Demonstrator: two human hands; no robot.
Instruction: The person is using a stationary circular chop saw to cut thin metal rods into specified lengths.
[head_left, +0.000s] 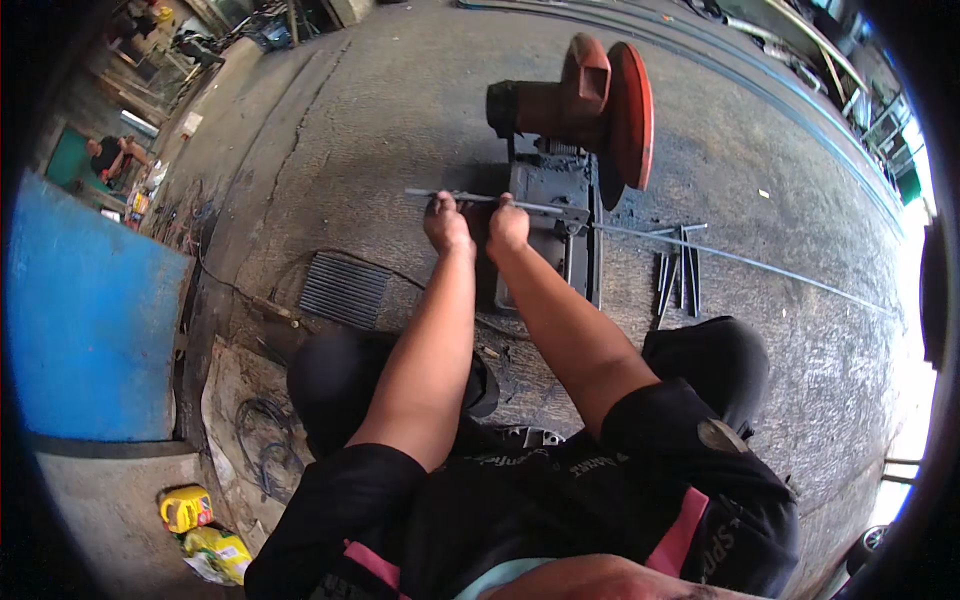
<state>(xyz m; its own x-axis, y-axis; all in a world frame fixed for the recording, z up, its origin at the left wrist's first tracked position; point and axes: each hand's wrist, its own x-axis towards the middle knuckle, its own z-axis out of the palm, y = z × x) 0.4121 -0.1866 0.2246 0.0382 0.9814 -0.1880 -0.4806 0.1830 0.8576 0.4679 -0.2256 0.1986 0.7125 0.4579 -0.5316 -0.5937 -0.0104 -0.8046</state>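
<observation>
A cut-off saw point(555, 185) with a dark base and a red guard point(630, 115) stands on the floor in front of me. A thin metal bar point(545, 207) lies across the base and runs into the saw's clamp point(572, 216). My left hand point(447, 225) is closed around the bar near its left end. Close beside it, my right hand point(508, 230) grips the same bar, thumb on top. Beyond the clamp a long thin rod point(750, 258) stretches far right; whether it is one piece with the bar is hidden at the clamp.
Several short cut metal pieces point(682, 272) lie right of the saw. A row of dark bars point(345, 290) rests on the floor left, near a cable. A blue panel point(90, 310) stands far left, with a yellow container point(187, 508) below. A person point(115, 155) sits at back left.
</observation>
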